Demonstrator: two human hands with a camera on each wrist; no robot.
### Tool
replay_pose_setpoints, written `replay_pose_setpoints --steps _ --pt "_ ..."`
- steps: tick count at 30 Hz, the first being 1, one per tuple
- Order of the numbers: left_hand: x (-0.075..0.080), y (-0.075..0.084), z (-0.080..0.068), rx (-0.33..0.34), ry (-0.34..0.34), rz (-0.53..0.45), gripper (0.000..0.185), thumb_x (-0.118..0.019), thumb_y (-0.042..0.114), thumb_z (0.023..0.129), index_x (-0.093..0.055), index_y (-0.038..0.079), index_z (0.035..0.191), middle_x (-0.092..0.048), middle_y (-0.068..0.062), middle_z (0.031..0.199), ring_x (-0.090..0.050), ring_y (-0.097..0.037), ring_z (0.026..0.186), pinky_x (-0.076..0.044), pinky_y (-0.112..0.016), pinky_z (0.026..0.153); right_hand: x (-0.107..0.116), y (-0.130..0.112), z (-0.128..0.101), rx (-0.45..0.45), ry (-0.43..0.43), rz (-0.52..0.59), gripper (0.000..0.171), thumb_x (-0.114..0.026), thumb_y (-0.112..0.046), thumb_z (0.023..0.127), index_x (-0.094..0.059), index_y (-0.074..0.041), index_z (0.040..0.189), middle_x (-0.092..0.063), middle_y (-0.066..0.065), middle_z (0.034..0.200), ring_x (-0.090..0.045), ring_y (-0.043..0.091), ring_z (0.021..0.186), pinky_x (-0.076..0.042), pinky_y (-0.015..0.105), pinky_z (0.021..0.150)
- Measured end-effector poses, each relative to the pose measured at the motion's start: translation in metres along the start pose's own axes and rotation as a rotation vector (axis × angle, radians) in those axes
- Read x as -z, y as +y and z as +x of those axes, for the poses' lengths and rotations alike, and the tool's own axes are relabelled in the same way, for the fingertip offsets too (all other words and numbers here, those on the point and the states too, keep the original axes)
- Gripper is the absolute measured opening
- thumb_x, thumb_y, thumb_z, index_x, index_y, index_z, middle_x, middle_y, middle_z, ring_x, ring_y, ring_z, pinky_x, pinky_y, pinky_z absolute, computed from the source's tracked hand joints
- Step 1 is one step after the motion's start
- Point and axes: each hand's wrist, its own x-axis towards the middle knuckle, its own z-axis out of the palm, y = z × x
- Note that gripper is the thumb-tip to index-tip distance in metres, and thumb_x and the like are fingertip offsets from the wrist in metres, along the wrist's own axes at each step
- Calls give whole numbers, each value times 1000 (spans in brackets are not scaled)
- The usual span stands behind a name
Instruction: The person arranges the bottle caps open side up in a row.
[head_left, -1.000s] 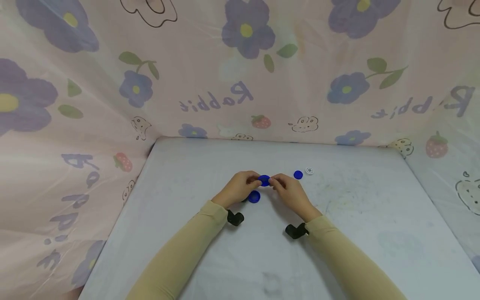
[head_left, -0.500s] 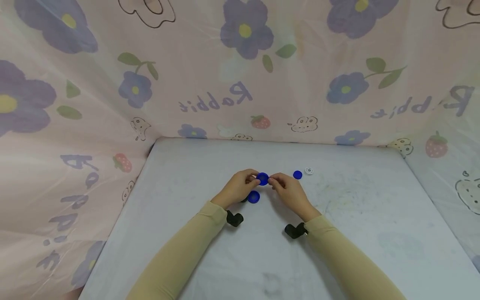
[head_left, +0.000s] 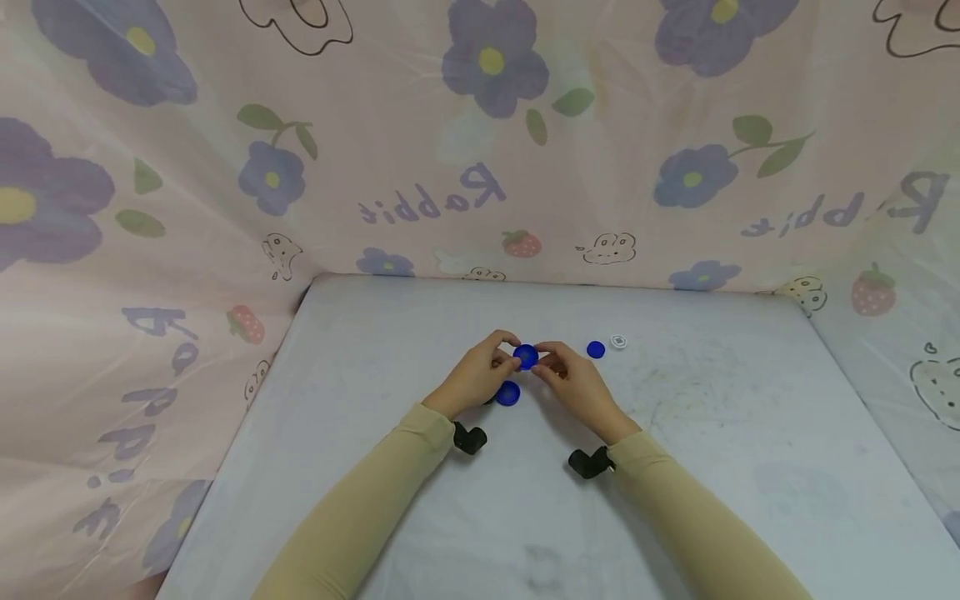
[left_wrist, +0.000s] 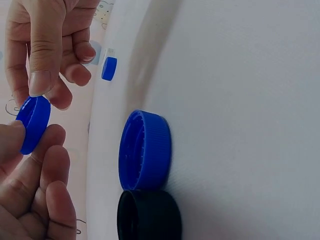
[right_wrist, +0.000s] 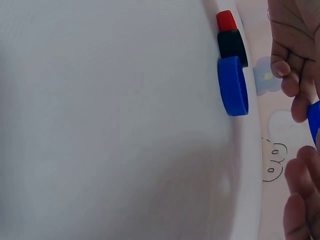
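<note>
While both hands meet above the table (head_left: 712,417), left hand (head_left: 476,379) and right hand (head_left: 577,385) pinching one blue cap (head_left: 526,357) between fingertips, second blue cap (head_left: 508,393) lying just below, black cap (left_wrist: 149,216) touching it, small blue cap (head_left: 596,350) apart to the right.

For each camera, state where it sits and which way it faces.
Head: worn high, looks forward and down at the table; both sleeves, left hand and right hand pinching a blue cap.
Left wrist: low over the table, looks along it; both hands' fingers.
Right wrist: low, faces back toward the left hand; fingertips only.
Shared: the lying blue cap, black cap.
</note>
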Motion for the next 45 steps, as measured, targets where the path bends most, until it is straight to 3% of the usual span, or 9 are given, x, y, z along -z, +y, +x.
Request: replay_pose_setpoints --steps 10,21,26,32,39,45 --pt "-3 2 1 -15 -36 37 43 -66 9 92 -49 13 131 -63 0 96 -62 -14 87 -50 -28 77 0 -1 -4 3 -5 12 35 -64 -22 95 -58 -13 128 -69 1 94 -59 16 77 -48 33 64" --pt "-8 -4 4 14 -58 60 37 -67 12 91 -56 14 126 -64 -2 101 -61 -13 91 -50 -29 80 -2 7 -7 0 -53 3 41 -71 -19 90 -57 -10 127 -66 0 92 -58 14 76 -48 32 66" --pt "-10 -4 4 -9 -76 196 38 -69 21 90 -60 20 128 -62 1 113 -54 -17 105 -41 -36 92 -2 8 -8 -42 -94 22 43 -74 -22 88 -57 -11 125 -64 0 92 -57 15 76 -48 32 65" --pt "-12 -4 3 -40 -111 355 48 -75 29 86 -60 22 130 -59 -1 120 -47 -21 107 -32 -40 92 -2 12 -9 -65 -144 -32 42 -74 -25 87 -59 -11 124 -63 -1 90 -58 14 77 -47 32 68" --pt "-14 -6 3 -33 -180 433 60 -81 35 79 -58 21 132 -58 1 120 -47 -20 108 -30 -42 94 0 16 -8 -76 -193 -60 36 -76 -26 85 -63 -14 116 -63 -3 90 -57 15 76 -46 34 69" --pt "-17 -9 2 -31 -202 486 58 -81 35 79 -59 21 131 -57 2 120 -47 -20 108 -29 -42 93 1 18 -10 -91 -246 -67 36 -76 -28 85 -64 -15 117 -62 -3 95 -55 14 80 -45 34 72"
